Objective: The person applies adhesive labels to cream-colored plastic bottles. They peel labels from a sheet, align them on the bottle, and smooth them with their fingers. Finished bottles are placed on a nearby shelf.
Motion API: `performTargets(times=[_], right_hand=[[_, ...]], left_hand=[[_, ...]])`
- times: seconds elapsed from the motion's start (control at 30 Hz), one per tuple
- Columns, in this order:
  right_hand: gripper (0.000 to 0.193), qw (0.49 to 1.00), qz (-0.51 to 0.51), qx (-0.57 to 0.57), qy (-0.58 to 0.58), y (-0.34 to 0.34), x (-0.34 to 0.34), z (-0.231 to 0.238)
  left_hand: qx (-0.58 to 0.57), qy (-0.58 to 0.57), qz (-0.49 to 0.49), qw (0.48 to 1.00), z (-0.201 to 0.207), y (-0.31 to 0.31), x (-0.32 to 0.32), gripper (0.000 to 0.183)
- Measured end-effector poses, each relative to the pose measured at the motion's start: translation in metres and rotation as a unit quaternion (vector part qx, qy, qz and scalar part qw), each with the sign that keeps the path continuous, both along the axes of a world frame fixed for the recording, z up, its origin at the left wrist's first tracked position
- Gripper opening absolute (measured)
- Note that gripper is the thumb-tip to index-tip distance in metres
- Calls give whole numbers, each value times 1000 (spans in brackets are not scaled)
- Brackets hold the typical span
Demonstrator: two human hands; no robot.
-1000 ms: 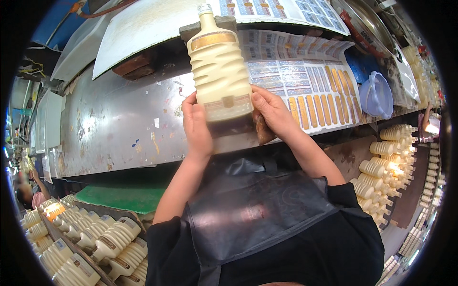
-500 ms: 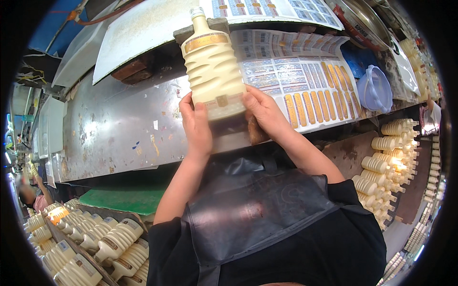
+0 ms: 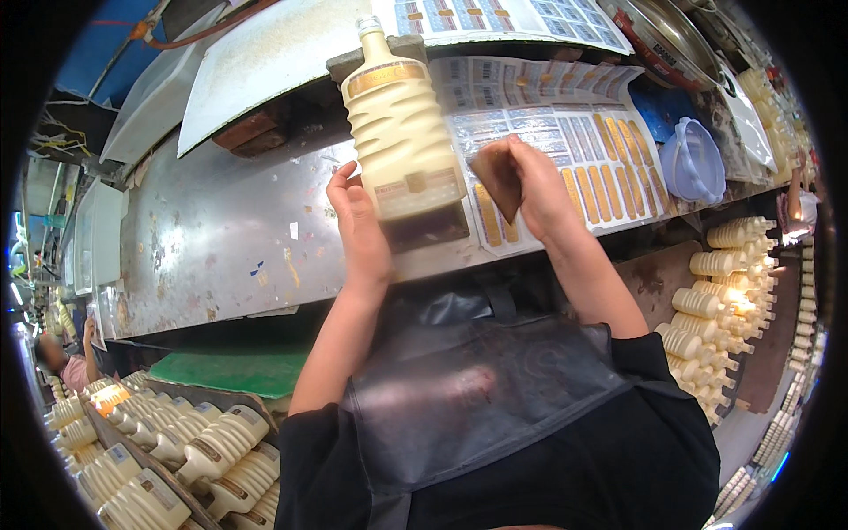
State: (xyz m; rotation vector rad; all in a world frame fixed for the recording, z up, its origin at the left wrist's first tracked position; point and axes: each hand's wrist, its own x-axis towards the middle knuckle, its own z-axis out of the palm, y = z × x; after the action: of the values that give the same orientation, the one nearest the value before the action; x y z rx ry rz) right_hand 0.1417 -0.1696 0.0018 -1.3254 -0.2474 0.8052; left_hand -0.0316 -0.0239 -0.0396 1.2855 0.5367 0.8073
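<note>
A cream plastic bottle (image 3: 402, 132) with rippled sides, a gold label near its neck and a printed band low down lies on its back, neck pointing away from me. A brown block (image 3: 343, 64) shows beneath its shoulders, and a dark base (image 3: 428, 226) is under its near end. My left hand (image 3: 360, 225) holds the bottle's lower left edge with bent fingers, partly hidden by the hand itself. To the right of the bottle, my right hand (image 3: 549, 196) pinches a flat, dark brown, three-cornered piece, like a scraper (image 3: 502, 181), above the label sheets (image 3: 587, 177).
More sheets of labels (image 3: 477, 16) lie on a white raised board (image 3: 265, 66) behind. A lavender plastic basin (image 3: 693, 163) stands at the right. Bottles (image 3: 707, 305) are stacked right, and more bottles (image 3: 221, 442) fill trays at lower left. A co-worker (image 3: 75, 364) is far left.
My right hand has come off the bottle and moved right, with the brown piece raised in it over the label sheets. The left hand stays at the bottle's lower left edge.
</note>
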Motion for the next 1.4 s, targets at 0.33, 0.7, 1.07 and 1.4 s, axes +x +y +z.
performTargets(times=[0.33, 0.7, 1.07, 1.4], right_hand=[[23, 906, 30, -175, -383, -6, -44, 11], [27, 959, 34, -65, -273, -21, -37, 8], [22, 828, 49, -119, -545, 3, -68, 50], [21, 831, 60, -157, -530, 3, -72, 61]], left_hand=[[120, 86, 59, 987, 5, -3, 13, 65], [197, 30, -31, 980, -7, 2, -10, 84], [489, 157, 112, 851, 20, -5, 0, 76], [510, 160, 149, 832, 20, -8, 4, 82]])
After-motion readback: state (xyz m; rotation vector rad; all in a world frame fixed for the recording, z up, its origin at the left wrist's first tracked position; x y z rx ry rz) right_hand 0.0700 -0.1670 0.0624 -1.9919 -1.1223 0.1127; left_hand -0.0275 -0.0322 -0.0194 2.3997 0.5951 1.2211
